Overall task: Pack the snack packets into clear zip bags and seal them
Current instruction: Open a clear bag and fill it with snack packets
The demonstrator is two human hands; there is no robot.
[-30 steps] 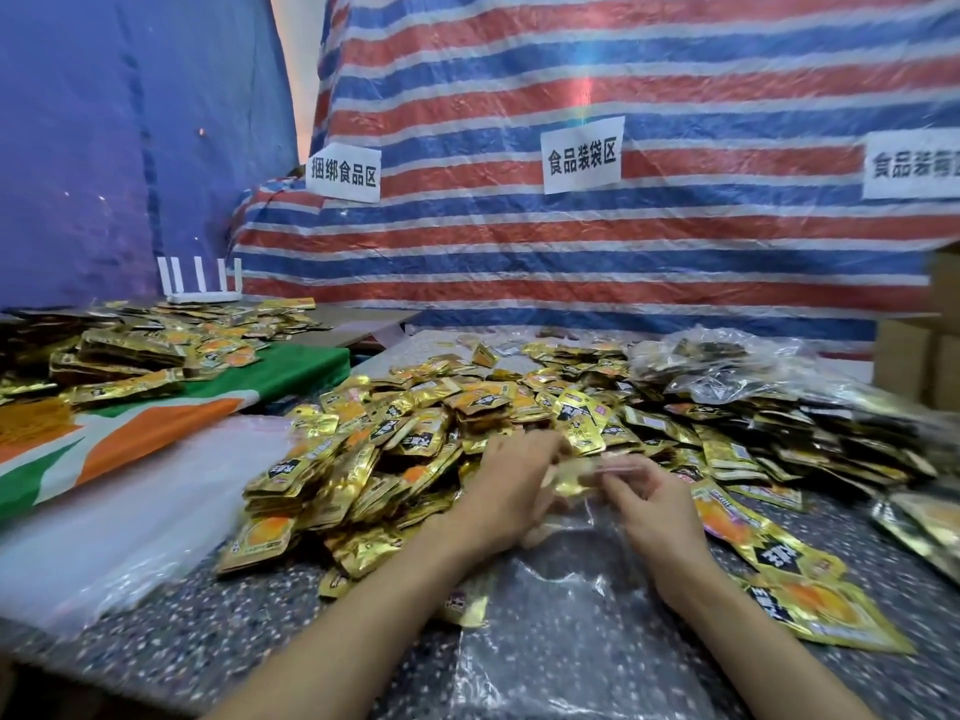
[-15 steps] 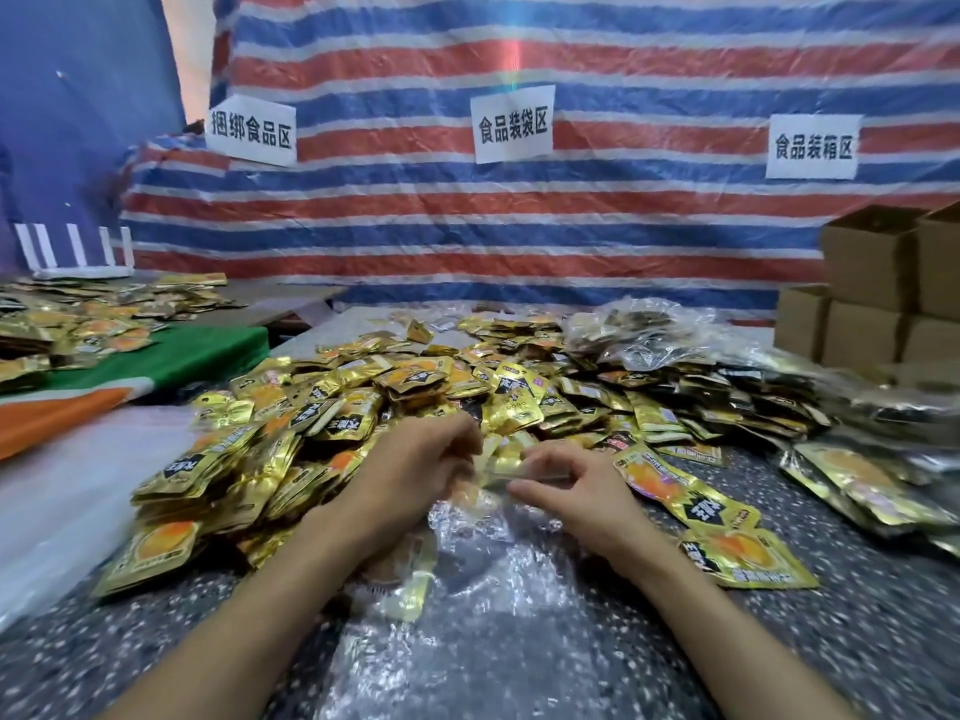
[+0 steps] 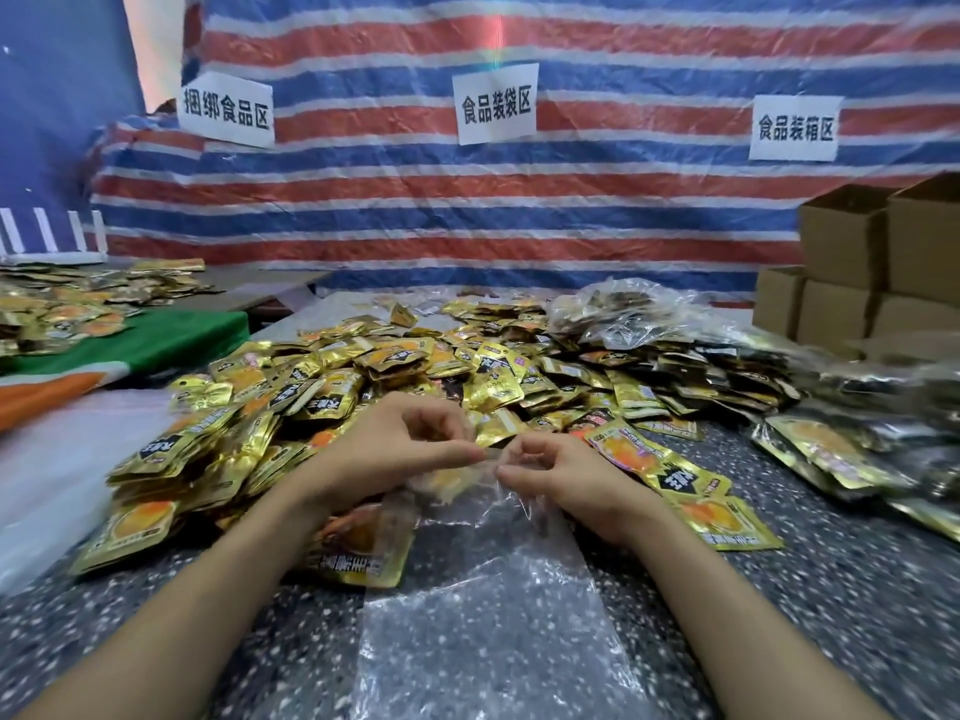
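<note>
At centre frame, the left hand [image 3: 395, 449] and right hand [image 3: 561, 475] each pinch the mouth of a clear zip bag [image 3: 483, 589], which trails toward the lower edge over the speckled table [image 3: 779, 589]. Behind them is a heap of gold snack packets [image 3: 363, 376] with orange pictures and black labels. Across the top, the left sign [image 3: 226, 109] reads 捆绑食品区, the middle sign [image 3: 496, 103] 食品装袋区, the right sign [image 3: 795, 128] 食品装箱区.

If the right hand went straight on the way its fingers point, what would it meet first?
The right hand points left at the left hand; beyond the clear plastic zip bag edge both pinch, those fingers come first, though depth is unclear.
</note>
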